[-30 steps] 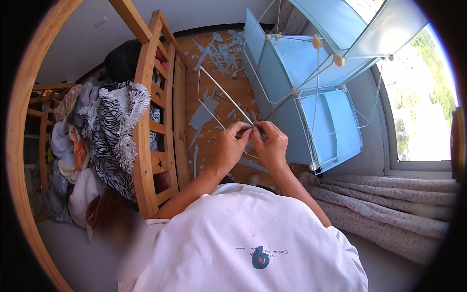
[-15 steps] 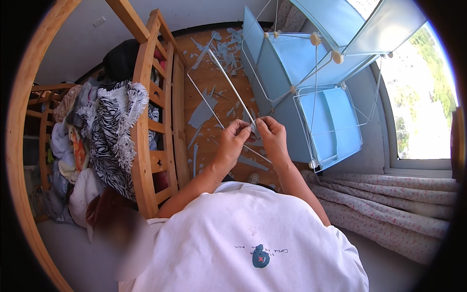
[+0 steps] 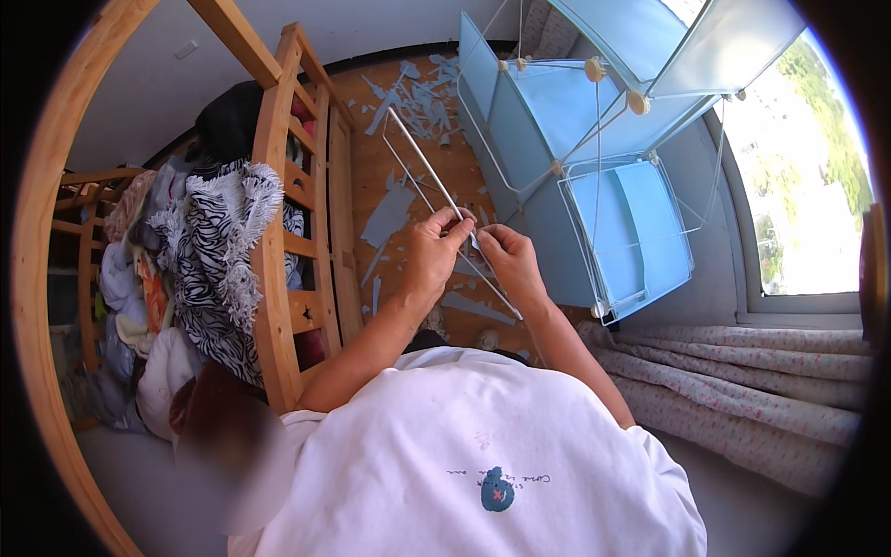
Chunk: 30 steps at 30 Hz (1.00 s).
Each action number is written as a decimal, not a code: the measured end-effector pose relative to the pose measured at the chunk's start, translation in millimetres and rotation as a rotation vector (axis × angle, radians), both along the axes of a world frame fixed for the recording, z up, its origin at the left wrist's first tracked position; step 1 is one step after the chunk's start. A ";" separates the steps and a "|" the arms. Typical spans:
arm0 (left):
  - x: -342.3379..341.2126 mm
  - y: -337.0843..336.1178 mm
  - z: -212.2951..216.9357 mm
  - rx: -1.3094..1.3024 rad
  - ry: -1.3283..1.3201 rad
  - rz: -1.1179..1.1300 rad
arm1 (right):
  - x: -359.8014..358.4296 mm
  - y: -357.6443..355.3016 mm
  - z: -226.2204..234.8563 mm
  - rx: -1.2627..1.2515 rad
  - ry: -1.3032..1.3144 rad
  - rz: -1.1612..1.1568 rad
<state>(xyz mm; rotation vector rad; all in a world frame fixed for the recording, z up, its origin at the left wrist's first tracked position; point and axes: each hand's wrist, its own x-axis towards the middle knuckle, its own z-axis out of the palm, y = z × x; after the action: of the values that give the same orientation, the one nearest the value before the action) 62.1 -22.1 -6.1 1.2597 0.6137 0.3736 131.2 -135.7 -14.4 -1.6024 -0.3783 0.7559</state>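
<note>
1. Our left hand grips the white wire frame on its upper rod, fingers curled and clamped round it.
2. Our right hand sits just beside the left, fingertips pinched together on the frame's lower rod, where a bit of pale blue sheet clings to it. Whether the pinch is on the wire or on the sheet, we cannot tell.
3. The frame is held above the wooden floor, running from our hands up and left, away from us; its far end is a bent corner over the floor.
4. Blue scraps are scattered on the floor beyond the frame; larger blue pieces lie under and left of it.
5. Right of the hands: a cube shelf of light blue panels in white wire frames with round cream connectors at the corners.
6. Left: a wooden ladder with a zebra-print cloth draped over it.
7. Lower right: a floral curtain bunched under the window.
</note>
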 end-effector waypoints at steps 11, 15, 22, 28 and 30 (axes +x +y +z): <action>-8.9 12.6 22.6 0.245 -0.016 -0.135 | 7.8 3.0 2.3 0.266 0.734 0.184; -13.3 14.0 23.8 0.247 -0.002 -0.135 | 4.3 5.1 -9.4 0.319 0.734 0.207; -22.1 26.8 21.4 0.340 -0.056 -0.237 | -6.6 12.2 -2.1 0.324 0.873 0.172; -25.0 23.8 36.9 0.381 -0.043 -0.287 | -5.6 26.9 -37.5 0.237 0.770 0.053; -27.1 19.3 37.0 0.358 -0.062 -0.275 | 1.4 23.5 -40.7 0.270 0.766 -0.044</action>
<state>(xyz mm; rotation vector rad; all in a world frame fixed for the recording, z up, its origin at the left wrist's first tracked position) 35.0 -2.7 30.9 1.6466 0.3205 0.2982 132.5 -112.3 -55.1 -0.9693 0.1118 1.1603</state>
